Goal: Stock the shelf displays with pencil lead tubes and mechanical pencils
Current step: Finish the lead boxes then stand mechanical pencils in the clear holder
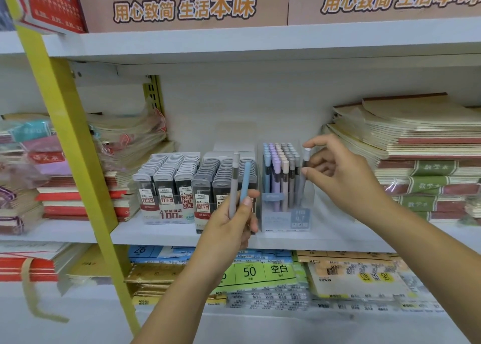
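The right hand (335,171) pinches a grey mechanical pencil (303,174) over the clear display box (286,221) to slot it in, while the left hand (234,224) grips two spare pencils (239,184) ready.

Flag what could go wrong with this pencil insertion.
The right hand pinches the grey pencil only near its cap, so it may tilt and jam against the packed pencils in the clear display box. The left hand holds two pencils in front of the lead tube trays; one could slip.

clear glossy plastic pencil box (309,200); matt pastel pencils (276,171).
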Available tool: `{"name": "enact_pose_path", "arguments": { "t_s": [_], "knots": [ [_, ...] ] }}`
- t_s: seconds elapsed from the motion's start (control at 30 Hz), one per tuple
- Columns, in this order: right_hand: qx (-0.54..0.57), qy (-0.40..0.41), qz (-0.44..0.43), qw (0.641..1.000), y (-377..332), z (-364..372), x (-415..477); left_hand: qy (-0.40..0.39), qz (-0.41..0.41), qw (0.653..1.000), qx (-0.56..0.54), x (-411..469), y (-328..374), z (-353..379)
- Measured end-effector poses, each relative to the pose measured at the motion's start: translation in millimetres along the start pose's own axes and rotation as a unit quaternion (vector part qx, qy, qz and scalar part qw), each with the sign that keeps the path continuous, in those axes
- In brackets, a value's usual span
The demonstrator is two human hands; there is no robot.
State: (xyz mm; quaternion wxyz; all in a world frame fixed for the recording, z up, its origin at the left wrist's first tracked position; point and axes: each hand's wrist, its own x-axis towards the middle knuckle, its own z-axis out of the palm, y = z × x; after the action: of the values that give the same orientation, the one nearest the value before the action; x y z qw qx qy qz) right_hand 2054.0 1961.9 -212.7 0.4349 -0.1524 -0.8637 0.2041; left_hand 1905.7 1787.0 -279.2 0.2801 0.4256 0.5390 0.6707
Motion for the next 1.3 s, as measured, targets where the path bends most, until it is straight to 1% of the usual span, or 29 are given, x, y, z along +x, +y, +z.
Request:
{"name": "enact_pose_path", "arguments": {
  "t_s": [0.17,0.27,0.3,0.4,0.47,0.53,0.57,0.6,0.67,0.73,0.77,0.8,0.87,0.93,0.97,1.0,1.07,1.17,1.23,1.3],
  "knots": [
    [-0.04,-0.014,0.02,0.999,4.4,5.1,0.7,-0.002,-0.009,1.0,-0.013,0.3,-2.1,1.3],
    [-0.094,-0.018,0.01,0.995,9.3,12.1,0.2,-0.004,-0.018,1.0,-0.013,-0.6,-2.2,1.4],
    [-0.097,-0.012,0.01,0.995,11.1,13.5,0.3,-0.004,-0.021,1.0,-0.01,-1.0,-2.2,1.2],
    [-0.061,-0.008,0.037,0.997,10.4,15.7,1.7,-0.006,-0.023,1.0,-0.004,-2.5,0.5,1.9],
    [-0.067,0.005,0.057,0.996,4.6,16.8,0.4,-0.009,-0.02,1.0,-0.001,-3.3,3.6,2.7],
    [-0.067,0.049,0.049,0.995,-6.6,15.8,-5.2,-0.02,-0.014,1.0,0.001,-4.8,7.4,3.7],
    [-0.045,0.065,0.037,0.996,-14.5,15.2,-8.4,-0.03,-0.012,0.999,0.002,-5.4,9.5,4.2],
    [-0.01,0.062,0.033,0.997,-23.4,14.6,-11.6,-0.042,-0.012,0.999,0.004,-6.2,11.5,5.2],
    [0.092,0.0,0.06,0.994,-42.1,15.6,-16.3,-0.065,-0.017,0.998,0.004,-7.1,15.0,8.8],
    [0.208,-0.079,0.098,0.97,-56.6,18.4,-19.0,-0.084,-0.022,0.996,0.0,-7.2,17.6,13.8],
    [0.252,-0.104,0.114,0.955,-61.1,19.6,-20.4,-0.092,-0.024,0.995,-0.004,-7.6,17.7,16.0],
    [0.281,-0.109,0.127,0.945,-63.9,20.1,-21.1,-0.096,-0.025,0.995,-0.01,-8.1,17.3,17.5],
    [0.312,-0.071,0.146,0.936,-64.7,16.4,-21.7,-0.096,-0.034,0.994,-0.027,-10.8,15.4,17.4],
    [0.322,-0.017,0.157,0.934,-59.9,7.0,-21.9,-0.081,-0.048,0.995,-0.029,-14.3,11.7,13.5],
    [0.331,-0.008,0.163,0.929,-56.7,1.6,-22.2,-0.068,-0.051,0.996,-0.025,-15.9,9.7,11.2],
    [0.342,-0.016,0.171,0.924,-53.4,-3.8,-23.9,-0.05,-0.051,0.997,-0.027,-17.4,8.2,9.1],
    [0.347,-0.061,0.191,0.916,-46.1,-11.7,-28.0,-0.006,-0.041,0.998,-0.045,-17.8,8.1,5.3],
    [0.276,-0.151,0.207,0.927,-40.1,-16.8,-34.1,0.052,-0.019,0.998,-0.042,-15.3,11.8,0.1],
    [0.229,-0.194,0.197,0.933,-43.6,-16.1,-34.8,0.062,-0.006,0.998,-0.027,-14.7,15.3,-3.8],
    [0.181,-0.205,0.175,0.946,-52.5,-11.4,-33.5,0.058,0.011,0.998,0.012,-15.1,19.1,-6.7]
  ]
}}
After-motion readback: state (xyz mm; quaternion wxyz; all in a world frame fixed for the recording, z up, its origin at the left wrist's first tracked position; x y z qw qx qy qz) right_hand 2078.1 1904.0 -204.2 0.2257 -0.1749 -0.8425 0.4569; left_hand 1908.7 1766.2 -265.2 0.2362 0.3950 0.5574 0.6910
